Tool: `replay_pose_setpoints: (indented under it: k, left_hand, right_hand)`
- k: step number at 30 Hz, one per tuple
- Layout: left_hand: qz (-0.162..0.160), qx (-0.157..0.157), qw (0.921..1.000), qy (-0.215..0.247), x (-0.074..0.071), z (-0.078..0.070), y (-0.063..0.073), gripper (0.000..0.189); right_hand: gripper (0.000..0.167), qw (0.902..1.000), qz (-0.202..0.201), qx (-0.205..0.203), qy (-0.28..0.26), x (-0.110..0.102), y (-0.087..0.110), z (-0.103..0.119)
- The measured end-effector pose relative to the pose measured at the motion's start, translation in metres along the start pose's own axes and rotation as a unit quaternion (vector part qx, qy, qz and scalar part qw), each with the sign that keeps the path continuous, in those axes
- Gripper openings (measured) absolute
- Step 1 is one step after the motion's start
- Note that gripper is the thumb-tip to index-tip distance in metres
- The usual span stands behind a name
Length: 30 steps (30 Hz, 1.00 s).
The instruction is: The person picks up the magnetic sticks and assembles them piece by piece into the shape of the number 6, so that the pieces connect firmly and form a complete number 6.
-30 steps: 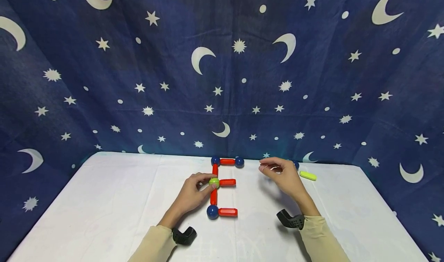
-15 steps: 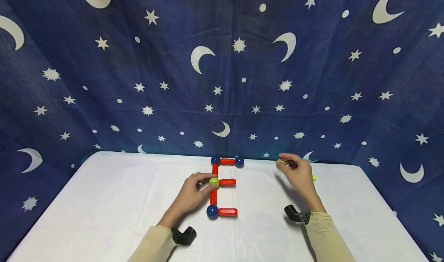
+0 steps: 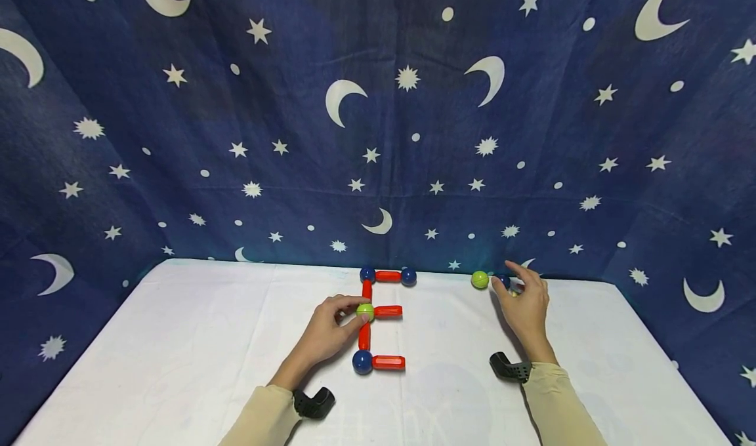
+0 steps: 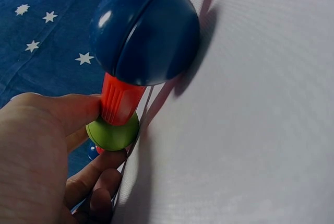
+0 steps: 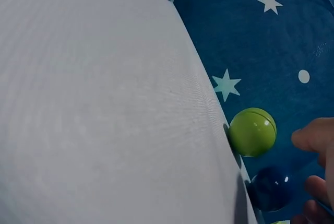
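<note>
Right now the left hand (image 3: 327, 328) has a green ball (image 3: 365, 311) pinched between thumb and fingers, smooth, round and ringed by a fine seam. That ball sits midway along the spine of an E-shaped frame lying on the white cloth (image 3: 195, 347), whose fine weave shows up close.

Look at the frame: glossy balls joined by stubby red rods. Near corner, a blue ball (image 3: 362, 362), grooved round its middle and throwing back a bright highlight, with a faceted red rod (image 3: 388, 363) reaching right. From the pinched ball runs the ribbed middle rod (image 3: 388, 312), its outer end free. At the far corner, another blue ball (image 3: 367, 275), then the top rod (image 3: 388, 276), capped by an end ball (image 3: 409, 276).

Over to the right hand (image 3: 525, 308), thumb and fingers parted, up by the table's far edge! A shiny loose green ball (image 3: 480, 280) rests just beside it, apart from the thumb, with a dark loose blue ball (image 3: 504, 281) next along. A yellow piece (image 3: 514, 294) peeks out behind the hand, mostly hidden. Behind it all hangs creased navy fabric (image 3: 295, 197), printed with pale moons, stars and dots.
</note>
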<state>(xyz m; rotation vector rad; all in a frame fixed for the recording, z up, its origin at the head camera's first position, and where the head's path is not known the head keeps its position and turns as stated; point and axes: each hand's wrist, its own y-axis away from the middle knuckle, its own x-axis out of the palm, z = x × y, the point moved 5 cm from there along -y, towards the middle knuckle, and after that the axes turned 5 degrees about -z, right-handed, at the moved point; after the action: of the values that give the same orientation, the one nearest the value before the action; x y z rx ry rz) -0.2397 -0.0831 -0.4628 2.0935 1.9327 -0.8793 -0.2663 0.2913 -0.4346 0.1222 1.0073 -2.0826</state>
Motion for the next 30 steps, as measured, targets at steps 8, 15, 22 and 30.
replay_pose_setpoints:
  k: [8, 15, 22, 30]
  left_hand:
    - [0.0, -0.002, 1.0, 0.001, 0.0, 0.0, 0.0, 0.027]
    - [0.001, -0.001, 1.0, 0.002, 0.0, 0.0, 0.0, 0.027]
    - [0.001, -0.001, 1.0, 0.005, -0.001, -0.001, 0.0, 0.027]
    - [0.0, 0.001, 1.0, 0.004, 0.0, 0.0, 0.0, 0.027]
  right_hand:
    - [0.044, 0.9997, 0.022, 0.009, 0.011, 0.004, 0.002, -0.008]
    - [0.044, 0.9967, 0.064, 0.013, 0.048, 0.009, 0.003, -0.012]
    - [0.04, 0.9942, 0.083, 0.001, 0.068, 0.011, 0.004, -0.014]
    - [0.039, 0.9952, 0.074, -0.001, 0.064, 0.01, 0.003, -0.012]
